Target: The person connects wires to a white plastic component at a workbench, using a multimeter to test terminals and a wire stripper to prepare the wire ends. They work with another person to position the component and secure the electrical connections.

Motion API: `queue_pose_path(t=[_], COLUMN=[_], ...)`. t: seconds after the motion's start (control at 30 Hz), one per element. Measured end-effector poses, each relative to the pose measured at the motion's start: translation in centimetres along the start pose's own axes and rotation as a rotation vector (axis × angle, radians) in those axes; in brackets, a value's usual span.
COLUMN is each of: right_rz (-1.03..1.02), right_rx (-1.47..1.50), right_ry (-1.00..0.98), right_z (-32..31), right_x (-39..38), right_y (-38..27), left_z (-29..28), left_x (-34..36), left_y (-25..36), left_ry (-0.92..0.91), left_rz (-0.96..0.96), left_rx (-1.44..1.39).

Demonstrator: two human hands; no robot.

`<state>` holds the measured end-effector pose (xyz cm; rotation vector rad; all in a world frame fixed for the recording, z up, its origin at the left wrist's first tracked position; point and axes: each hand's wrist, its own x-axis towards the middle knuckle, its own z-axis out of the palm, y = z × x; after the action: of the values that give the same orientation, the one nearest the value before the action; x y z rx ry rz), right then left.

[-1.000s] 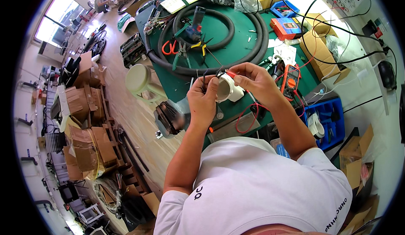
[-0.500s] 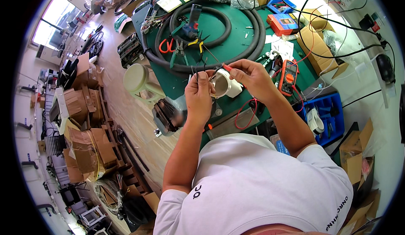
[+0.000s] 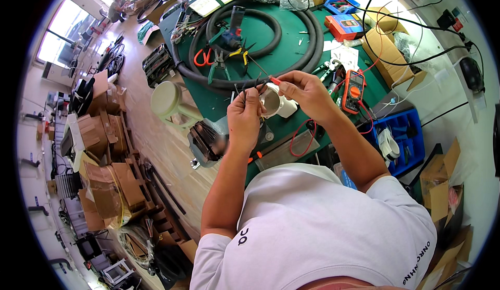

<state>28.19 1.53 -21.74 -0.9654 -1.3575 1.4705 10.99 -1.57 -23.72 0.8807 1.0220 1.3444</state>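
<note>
My left hand (image 3: 244, 117) is closed, pinching thin dark wires (image 3: 246, 90) between thumb and fingers. In my right hand (image 3: 308, 95) is a red test probe (image 3: 275, 80), its front end pointing left at the wires. Whether probe and wires touch is too small to tell. Just beneath both hands sits a white hollow plastic housing (image 3: 285, 108), its round opening partly covered by fingers. To the right lies an orange-red multimeter (image 3: 354, 91) with a dark dial. A looped red lead (image 3: 292, 145) hangs near the bench's front edge.
A thick black cable (image 3: 319, 40) coils across the green bench mat (image 3: 291, 29). Inside the coil are pliers (image 3: 220, 63) and a blue power tool (image 3: 229, 37). A blue parts bin (image 3: 411, 134) stands at right. A pale green jug (image 3: 169, 100) and cardboard boxes (image 3: 112, 183) are at left.
The whole view has shifted slightly. Both hands keep nearly the same grip and place, with the red probe still beside the wires.
</note>
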Motion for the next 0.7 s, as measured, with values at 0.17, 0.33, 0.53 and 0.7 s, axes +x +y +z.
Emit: queue_pose_path(t=[0.17, 0.33, 0.53, 0.7], right_rz=[0.021, -0.010, -0.367, -0.539], right_rx=[-0.010, -0.060, -0.633, -0.635], right_ry=[0.001, 0.040, 0.371, 0.355], right_z=[0.0, 0.5, 1.5, 4.5], right_x=[-0.2, -0.1, -0.9, -3.5], right_y=[0.2, 0.7, 1.9, 1.8], left_z=[-0.3, -0.3, -0.5, 0.7], left_x=[0.0, -0.3, -0.4, -1.0], left_y=[-0.1, 0.6, 0.4, 0.8], left_ry=[-0.041, -0.024, -0.018, 0.040], left_rz=[-0.009, -0.100, -0.089, -0.104], left_rx=[-0.061, -0.147, -0.174, -0.215])
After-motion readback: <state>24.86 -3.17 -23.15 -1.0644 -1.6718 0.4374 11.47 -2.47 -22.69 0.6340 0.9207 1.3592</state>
